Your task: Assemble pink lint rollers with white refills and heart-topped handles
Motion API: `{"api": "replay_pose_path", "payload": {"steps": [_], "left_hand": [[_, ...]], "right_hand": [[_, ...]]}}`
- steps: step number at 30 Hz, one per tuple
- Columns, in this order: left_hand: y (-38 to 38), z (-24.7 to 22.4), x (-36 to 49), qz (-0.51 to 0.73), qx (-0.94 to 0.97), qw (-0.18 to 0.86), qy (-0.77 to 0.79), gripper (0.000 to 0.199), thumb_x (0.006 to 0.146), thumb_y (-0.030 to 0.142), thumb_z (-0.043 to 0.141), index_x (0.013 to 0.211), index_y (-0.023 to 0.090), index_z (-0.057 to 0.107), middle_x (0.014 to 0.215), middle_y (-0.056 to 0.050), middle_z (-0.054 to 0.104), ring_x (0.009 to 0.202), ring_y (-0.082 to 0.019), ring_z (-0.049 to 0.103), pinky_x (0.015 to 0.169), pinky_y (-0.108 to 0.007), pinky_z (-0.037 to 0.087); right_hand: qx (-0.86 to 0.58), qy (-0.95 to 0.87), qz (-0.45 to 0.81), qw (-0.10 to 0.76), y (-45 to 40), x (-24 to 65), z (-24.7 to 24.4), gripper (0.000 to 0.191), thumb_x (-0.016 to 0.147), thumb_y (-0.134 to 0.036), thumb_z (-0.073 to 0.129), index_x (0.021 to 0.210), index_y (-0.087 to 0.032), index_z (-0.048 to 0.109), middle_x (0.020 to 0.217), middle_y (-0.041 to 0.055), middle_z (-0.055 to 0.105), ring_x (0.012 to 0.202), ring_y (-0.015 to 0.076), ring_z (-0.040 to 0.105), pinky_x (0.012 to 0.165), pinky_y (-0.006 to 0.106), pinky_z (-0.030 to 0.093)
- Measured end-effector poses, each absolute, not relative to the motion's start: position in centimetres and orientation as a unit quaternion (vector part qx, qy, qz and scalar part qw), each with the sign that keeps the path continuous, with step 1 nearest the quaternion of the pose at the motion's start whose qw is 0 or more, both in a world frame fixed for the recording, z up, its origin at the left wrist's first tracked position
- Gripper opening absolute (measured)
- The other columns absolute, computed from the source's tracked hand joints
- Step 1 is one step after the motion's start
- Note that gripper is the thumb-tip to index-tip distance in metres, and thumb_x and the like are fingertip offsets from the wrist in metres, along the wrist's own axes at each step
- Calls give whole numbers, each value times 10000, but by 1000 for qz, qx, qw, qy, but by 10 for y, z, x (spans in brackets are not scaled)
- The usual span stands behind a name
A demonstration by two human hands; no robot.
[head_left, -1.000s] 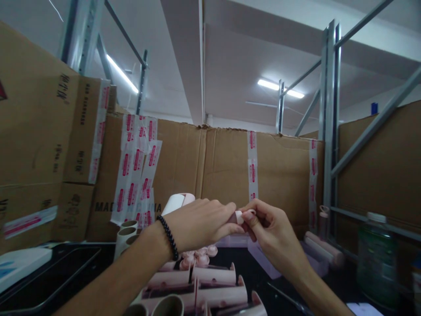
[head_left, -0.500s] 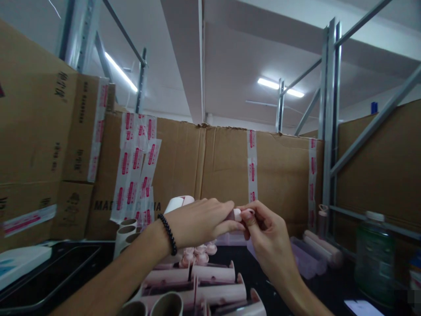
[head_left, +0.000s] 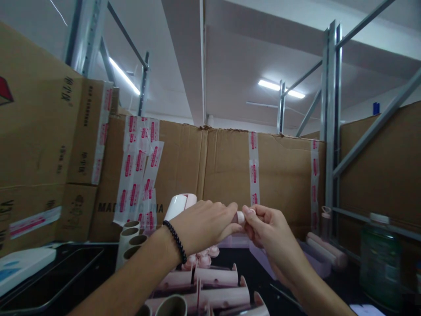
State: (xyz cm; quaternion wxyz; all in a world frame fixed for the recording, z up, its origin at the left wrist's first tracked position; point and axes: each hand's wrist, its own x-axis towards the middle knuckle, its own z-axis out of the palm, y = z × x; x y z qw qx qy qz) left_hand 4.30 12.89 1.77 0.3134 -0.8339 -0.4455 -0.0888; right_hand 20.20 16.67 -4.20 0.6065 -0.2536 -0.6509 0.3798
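From where I stand, nearest are pink half-round plastic shells [head_left: 223,297] lying in rows, with a brown-lined open tube [head_left: 186,307] beside them. Above these, raised off the surface, is a small pale-pink cylindrical piece [head_left: 241,217], held between the person's two hands. The left hand [head_left: 204,224] curls round one end, hiding most of it; the right hand [head_left: 269,226] pinches the other between thumb and fingers. I'd judge it light and stiff, probably plastic, smooth enough to slip though hardly fragile; the barrel would suit a firm grip, the tip a light pinch.

The black tabletop [head_left: 235,259] also bears a cluster of round pink caps [head_left: 204,261], a translucent lilac tray [head_left: 315,259] and, off to the right, a green-tinted bottle with a white cap [head_left: 379,259]. Farther off stands a tall brown cardboard wall [head_left: 226,171] with taped strips, then grey metal rack posts [head_left: 330,109] beneath a pale ceiling lit by tubes.
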Motion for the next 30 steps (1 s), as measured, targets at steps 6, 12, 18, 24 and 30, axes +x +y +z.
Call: {"api": "replay_pose_path", "payload": {"steps": [6,12,18,24,30], "left_hand": [[134,13,45,-78,-831,334,-437,284,992,442,430,1028,192,558,802,-74,743,646,-308,725,507,-355,467],[140,8,45,-76,-829,348,-431,278,991,444,426,1042,203,554,827,-66,741,645,-319,724,496,-362,456],[137,11,47,-72,-822,349,-444,252,992,423,440,1046,202,548,821,-69,735,678,-311,728,517,-345,451],[138,16,45,-69,-826,335,-448,257,999,431,412,1015,210,543,789,-48,727,664,-268,730,512,-306,423],[140,15,45,-75,-838,304,-446,250,1000,412,406,1007,206,548,831,-69,733,672,-296,720,522,-332,423]], "right_hand": [[-273,-610,446,595,162,203,-36,483,752,-551,688,512,-180,494,390,-86,363,337,28,220,370,206,97],[-269,-601,468,590,163,204,-36,478,748,-527,684,473,-180,501,354,-87,347,310,25,193,347,206,88],[-244,-632,423,602,167,204,-38,482,797,-541,666,522,-185,491,395,-84,378,345,37,231,366,210,124],[-219,-665,369,611,165,207,-36,459,888,-524,604,602,-178,506,466,-69,433,419,56,294,408,211,179],[-228,-666,361,612,163,204,-36,468,889,-527,610,599,-179,491,471,-74,420,418,53,302,401,205,175]]}}
